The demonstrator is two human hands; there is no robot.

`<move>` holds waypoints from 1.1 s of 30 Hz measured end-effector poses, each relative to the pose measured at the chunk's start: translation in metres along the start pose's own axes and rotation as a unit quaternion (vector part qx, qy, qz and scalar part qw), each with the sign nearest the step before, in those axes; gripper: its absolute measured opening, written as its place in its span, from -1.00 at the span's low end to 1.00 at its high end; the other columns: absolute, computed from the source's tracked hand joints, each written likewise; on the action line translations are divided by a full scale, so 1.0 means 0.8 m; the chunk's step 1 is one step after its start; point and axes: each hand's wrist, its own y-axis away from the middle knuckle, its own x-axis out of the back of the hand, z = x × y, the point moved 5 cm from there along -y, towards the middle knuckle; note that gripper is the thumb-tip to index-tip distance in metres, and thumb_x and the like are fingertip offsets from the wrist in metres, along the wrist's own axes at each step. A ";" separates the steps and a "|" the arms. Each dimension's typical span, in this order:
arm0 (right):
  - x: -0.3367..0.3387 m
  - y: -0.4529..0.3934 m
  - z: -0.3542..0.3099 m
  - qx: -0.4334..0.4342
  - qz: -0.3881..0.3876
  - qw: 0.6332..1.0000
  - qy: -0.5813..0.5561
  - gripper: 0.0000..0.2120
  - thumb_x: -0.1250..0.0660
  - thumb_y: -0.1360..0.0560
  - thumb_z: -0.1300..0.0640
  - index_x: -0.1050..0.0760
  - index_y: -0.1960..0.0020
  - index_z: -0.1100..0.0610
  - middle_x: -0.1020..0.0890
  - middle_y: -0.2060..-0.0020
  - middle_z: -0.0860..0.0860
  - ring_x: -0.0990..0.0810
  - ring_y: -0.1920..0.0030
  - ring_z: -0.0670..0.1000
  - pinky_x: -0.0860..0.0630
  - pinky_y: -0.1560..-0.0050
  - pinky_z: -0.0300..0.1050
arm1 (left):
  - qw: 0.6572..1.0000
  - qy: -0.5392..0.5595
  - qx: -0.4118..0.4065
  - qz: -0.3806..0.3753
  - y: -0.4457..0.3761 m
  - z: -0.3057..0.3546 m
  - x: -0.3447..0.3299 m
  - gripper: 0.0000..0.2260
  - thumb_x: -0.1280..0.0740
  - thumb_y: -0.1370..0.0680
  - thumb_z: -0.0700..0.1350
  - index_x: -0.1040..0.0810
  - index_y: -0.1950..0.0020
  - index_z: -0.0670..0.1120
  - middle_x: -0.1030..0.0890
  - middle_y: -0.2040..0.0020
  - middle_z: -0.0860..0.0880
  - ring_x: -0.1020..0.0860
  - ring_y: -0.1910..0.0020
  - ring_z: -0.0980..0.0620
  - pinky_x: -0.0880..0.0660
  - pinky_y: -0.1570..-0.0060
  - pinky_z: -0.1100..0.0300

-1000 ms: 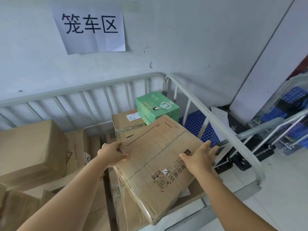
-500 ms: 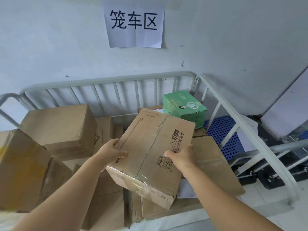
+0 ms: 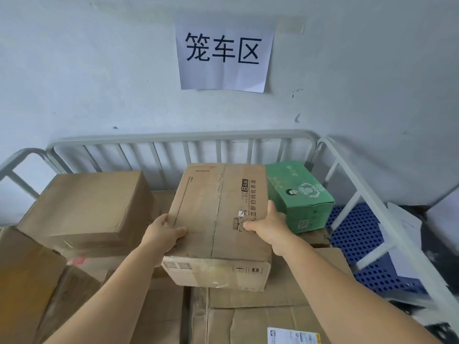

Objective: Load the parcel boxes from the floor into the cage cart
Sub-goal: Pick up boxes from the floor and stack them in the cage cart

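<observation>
At the centre of the frame a rectangular brown corrugated parcel box [image 3: 218, 219], creased and sealed with glossy clear tape along its near face, sits inside the cage cart [image 3: 178, 139] on flattened cardboard, just beside a smooth green printed carton [image 3: 298, 194]. The left hand [image 3: 162, 233] grips the box's near-left edge with the thumb curled over the top, and the right hand [image 3: 267, 223] holds its right edge, thumb pressed on the printed top. The cart's pale tubular metal rails arc across the middle, and a white paper sign [image 3: 223, 55] hangs on the rough wall above.
</observation>
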 end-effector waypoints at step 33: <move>0.070 -0.215 0.045 -0.001 -0.070 0.979 0.189 -0.08 -0.17 -0.40 -0.49 0.32 -0.53 -0.30 0.08 -0.59 -0.12 0.28 -0.55 0.25 0.13 -0.45 0.44 | 0.984 -0.163 -0.043 -0.059 -0.167 0.092 -0.166 -0.06 -0.54 -0.32 0.14 -0.06 -0.56 0.11 -0.24 -0.41 -0.04 -0.41 -0.24 -0.08 -0.51 -0.07 0.12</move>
